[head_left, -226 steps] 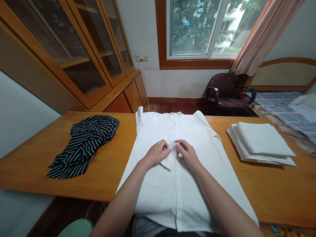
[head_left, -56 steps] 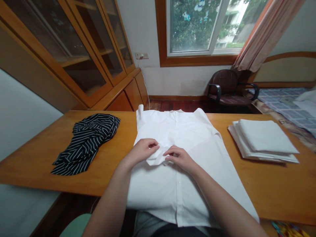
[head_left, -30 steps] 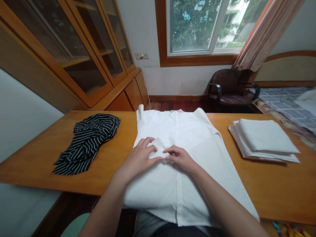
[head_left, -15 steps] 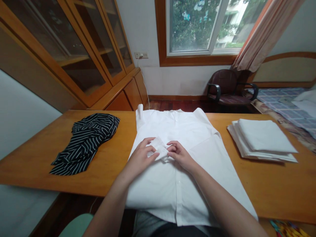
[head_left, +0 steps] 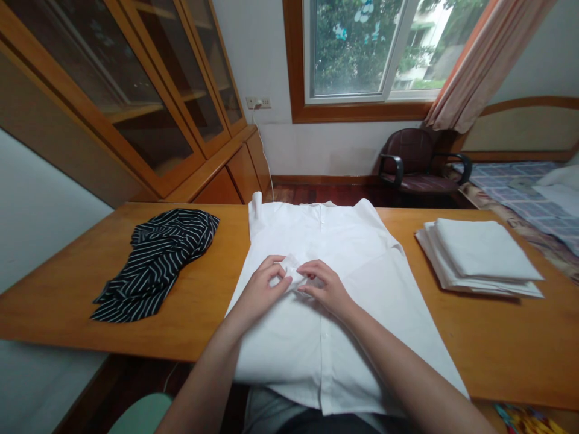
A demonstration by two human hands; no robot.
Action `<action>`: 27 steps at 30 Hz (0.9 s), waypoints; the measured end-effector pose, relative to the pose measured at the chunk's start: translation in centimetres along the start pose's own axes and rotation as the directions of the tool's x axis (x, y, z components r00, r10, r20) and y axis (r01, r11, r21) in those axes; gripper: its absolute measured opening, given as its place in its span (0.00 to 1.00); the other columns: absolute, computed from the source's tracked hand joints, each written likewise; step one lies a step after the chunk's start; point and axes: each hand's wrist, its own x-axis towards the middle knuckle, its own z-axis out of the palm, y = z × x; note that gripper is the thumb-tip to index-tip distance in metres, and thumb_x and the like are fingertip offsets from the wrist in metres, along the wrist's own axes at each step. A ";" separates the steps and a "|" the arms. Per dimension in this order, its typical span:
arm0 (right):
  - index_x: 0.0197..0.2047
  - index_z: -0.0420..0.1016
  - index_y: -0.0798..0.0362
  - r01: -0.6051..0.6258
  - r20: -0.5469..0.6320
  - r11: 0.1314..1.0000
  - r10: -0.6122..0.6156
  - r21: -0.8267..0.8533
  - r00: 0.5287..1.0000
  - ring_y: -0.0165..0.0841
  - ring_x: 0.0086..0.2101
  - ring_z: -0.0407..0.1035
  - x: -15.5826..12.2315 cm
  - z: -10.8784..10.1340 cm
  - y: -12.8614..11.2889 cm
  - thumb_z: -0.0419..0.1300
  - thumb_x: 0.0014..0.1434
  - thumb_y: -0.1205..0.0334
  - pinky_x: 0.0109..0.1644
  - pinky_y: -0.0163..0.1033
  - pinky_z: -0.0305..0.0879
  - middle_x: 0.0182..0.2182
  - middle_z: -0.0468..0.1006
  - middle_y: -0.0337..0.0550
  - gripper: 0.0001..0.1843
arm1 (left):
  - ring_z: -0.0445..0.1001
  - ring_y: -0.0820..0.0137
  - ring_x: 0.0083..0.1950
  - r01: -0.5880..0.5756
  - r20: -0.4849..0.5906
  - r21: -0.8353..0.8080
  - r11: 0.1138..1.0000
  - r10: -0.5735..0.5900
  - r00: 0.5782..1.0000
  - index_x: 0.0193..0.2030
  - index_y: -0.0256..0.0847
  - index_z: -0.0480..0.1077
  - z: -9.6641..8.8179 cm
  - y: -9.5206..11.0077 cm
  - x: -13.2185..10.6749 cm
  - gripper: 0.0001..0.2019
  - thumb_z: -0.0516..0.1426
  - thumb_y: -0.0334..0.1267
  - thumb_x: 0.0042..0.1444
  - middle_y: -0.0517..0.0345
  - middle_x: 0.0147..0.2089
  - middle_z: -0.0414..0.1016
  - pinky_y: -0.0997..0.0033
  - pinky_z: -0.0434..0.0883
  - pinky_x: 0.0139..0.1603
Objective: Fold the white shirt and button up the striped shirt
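A white button-up shirt (head_left: 362, 313) lies spread front side up on the table, its collar at the far end and its hem hanging over the near edge. Above its middle, my left hand (head_left: 266, 283) pinches a bunched white cuff (head_left: 292, 268) between thumb and fingers. My right hand (head_left: 324, 286) has curled fingers and grips the cuff's right side. The small part between the right fingertips is partly hidden. Both hands rest close together, left of the button placket.
On the wooden table (head_left: 217, 271), a crumpled black striped garment (head_left: 158, 259) lies left and a stack of folded white cloth (head_left: 484, 256) lies right. Beyond stand a glass-door cabinet (head_left: 212, 144) and a dark red armchair (head_left: 411, 160). A pale green stool (head_left: 142, 415) shows below left.
My right hand has shifted slightly left over the cuff, and its fingers have changed their hold. The cuff looks more bunched and covered. My left hand has barely moved.
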 end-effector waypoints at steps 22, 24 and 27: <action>0.45 0.80 0.43 0.159 -0.016 0.979 -0.162 -0.125 0.987 0.39 0.43 0.69 -0.1 0.4 0.0 0.62 0.64 0.59 0.49 0.49 0.65 0.40 0.80 0.44 0.08 | 0.72 0.70 0.38 0.013 0.081 -0.014 1.000 -0.012 0.997 0.61 0.45 0.65 -0.6 -0.7 0.2 0.23 0.57 0.36 0.57 0.61 0.39 0.76 0.73 0.67 0.41; 0.44 0.81 0.41 0.161 -0.027 0.976 -0.166 -0.148 0.986 0.39 0.43 0.69 -0.2 0.4 0.0 0.62 0.63 0.61 0.49 0.50 0.65 0.40 0.79 0.44 0.08 | 0.73 0.68 0.42 -0.027 0.133 0.016 0.999 0.025 0.991 0.52 0.44 0.73 -0.7 -0.2 0.2 0.14 0.56 0.37 0.58 0.59 0.42 0.77 0.73 0.67 0.41; 0.42 0.82 0.41 0.142 -0.074 0.975 -0.157 -0.173 0.985 0.39 0.43 0.68 -0.4 0.4 0.0 0.62 0.62 0.63 0.47 0.48 0.66 0.40 0.76 0.44 0.09 | 0.73 0.67 0.41 -0.061 0.177 0.027 0.998 0.055 0.983 0.41 0.43 0.76 -0.6 0.2 0.2 0.10 0.54 0.41 0.62 0.57 0.40 0.77 0.72 0.67 0.40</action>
